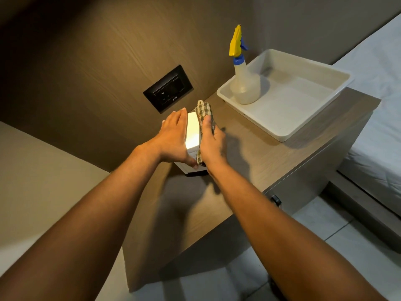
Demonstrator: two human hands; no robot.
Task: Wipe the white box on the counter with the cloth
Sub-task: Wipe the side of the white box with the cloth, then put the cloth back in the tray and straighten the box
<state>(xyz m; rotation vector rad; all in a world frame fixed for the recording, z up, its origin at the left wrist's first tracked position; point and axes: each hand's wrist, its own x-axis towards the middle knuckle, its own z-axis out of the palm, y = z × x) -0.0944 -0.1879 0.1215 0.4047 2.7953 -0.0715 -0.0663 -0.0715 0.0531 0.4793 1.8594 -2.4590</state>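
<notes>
A white box [192, 133] with a dark base stands on the wooden counter [249, 157] close to the wall. My left hand [173, 137] lies flat against the box's left side, thumb on its front face. My right hand [211, 144] presses a green checked cloth [202, 112] against the box's right side; the cloth sticks out above my fingers and below my palm. Only the bright top and a strip of the front of the box show between my hands.
A white plastic tray [303, 124] sits on the counter to the right, holding a spray bottle [244, 83] with a yellow and blue trigger. A black wall socket [168, 89] is behind the box. A bed with a white sheet [379, 105] lies at the far right.
</notes>
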